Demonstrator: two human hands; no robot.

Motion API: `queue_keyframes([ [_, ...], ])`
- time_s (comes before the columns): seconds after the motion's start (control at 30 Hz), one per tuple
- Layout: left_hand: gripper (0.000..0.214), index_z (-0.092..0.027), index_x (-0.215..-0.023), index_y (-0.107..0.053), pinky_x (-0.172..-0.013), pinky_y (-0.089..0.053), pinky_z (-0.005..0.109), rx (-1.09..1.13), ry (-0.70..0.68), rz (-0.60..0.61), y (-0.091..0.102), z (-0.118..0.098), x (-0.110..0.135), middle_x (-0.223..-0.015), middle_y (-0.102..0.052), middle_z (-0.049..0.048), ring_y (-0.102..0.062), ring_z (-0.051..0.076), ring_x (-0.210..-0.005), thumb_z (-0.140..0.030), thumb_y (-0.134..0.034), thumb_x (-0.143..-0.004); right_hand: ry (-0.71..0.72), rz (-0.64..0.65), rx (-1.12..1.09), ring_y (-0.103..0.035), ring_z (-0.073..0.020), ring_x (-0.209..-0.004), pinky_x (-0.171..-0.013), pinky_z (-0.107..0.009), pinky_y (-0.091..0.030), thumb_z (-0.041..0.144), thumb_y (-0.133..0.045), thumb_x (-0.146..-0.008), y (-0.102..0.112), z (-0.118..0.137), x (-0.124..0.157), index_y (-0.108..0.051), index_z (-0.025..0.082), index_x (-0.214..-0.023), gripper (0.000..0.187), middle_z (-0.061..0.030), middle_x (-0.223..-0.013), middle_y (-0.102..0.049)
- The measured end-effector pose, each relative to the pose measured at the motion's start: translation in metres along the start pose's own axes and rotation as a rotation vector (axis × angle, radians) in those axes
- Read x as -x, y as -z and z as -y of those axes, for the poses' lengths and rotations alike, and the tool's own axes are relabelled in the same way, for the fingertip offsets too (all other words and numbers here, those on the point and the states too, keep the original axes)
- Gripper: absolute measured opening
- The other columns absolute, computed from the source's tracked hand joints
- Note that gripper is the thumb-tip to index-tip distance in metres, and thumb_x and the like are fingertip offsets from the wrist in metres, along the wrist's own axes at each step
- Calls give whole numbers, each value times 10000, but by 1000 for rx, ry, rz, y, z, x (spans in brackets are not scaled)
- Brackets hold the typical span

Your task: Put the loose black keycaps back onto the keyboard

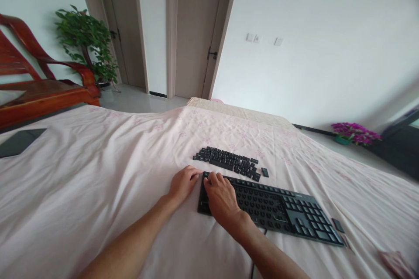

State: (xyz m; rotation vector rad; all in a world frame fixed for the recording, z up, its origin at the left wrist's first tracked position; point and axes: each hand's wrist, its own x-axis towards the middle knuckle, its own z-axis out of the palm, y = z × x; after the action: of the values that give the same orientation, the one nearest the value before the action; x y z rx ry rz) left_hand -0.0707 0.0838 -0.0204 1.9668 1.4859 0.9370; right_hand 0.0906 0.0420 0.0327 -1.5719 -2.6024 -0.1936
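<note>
- Keyboard (278, 209) (many sockets bare) lies on the pink sheet (98, 174).
- Our left hand (182, 184): half open, fingertips touching the keyboard's far-left corner, nothing held.
- Our right hand (221, 197): fingers bent onto the keyboard's left end; possibly pinching a cap, we cannot tell.
- Loose keycaps (225, 161) sit just beyond the keyboard.

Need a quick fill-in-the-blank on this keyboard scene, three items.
1. The right hand rests on the ____ end of the keyboard.
2. The loose keycaps lie in rows on a ____ sheet.
3. Keyboard and keycaps are both ____ in colour.
Missing words: left; pink; black.
</note>
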Motion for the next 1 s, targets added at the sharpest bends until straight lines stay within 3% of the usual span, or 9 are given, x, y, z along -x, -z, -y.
queue_keyframes([
  [0.1,300,-229,-982,-725,-882,-439,267,0,9,-20,-2,1,0,-1038,-692,28,-618,168,-965,-163,-477,-827,-16,-35,-153,-520,-179,-939,-752,-271,-408,146,-417,-888,4,-27,-19,-690,288,-1030,340,-39,-1016,-607],
  [0.17,296,-220,-965,-725,-883,-436,264,8,12,-30,-3,2,-1,-1020,-695,28,-618,161,-963,-146,-475,-825,-112,-89,-229,-525,-154,-969,-783,-245,-402,158,-386,-912,5,-48,-41,-671,323,-1104,381,-18,-1054,-615],
  [0.33,300,-213,-967,-723,-865,-440,259,42,3,-22,-2,2,-1,-1015,-695,38,-626,162,-951,-130,-475,-822,-231,-51,-200,-493,-177,-1033,-848,-263,-379,229,-458,-895,-3,-81,-101,-697,345,-1071,319,-3,-1102,-631],
  [0.57,295,-222,-955,-728,-866,-443,261,52,9,-14,-1,1,-2,-1006,-699,35,-631,170,-949,-150,-474,-823,-252,32,-111,-444,-220,-1076,-899,-316,-324,244,-522,-838,-20,-90,-147,-748,284,-947,255,-63,-1109,-623],
  [1.0,296,-225,-947,-729,-862,-439,255,34,10,-18,-1,1,-3,-984,-699,35,-630,164,-938,-158,-472,-818,-254,145,-28,-491,-244,-1046,-820,-307,-326,295,-642,-755,-33,-92,-182,-758,258,-883,176,-75,-992,-705],
])
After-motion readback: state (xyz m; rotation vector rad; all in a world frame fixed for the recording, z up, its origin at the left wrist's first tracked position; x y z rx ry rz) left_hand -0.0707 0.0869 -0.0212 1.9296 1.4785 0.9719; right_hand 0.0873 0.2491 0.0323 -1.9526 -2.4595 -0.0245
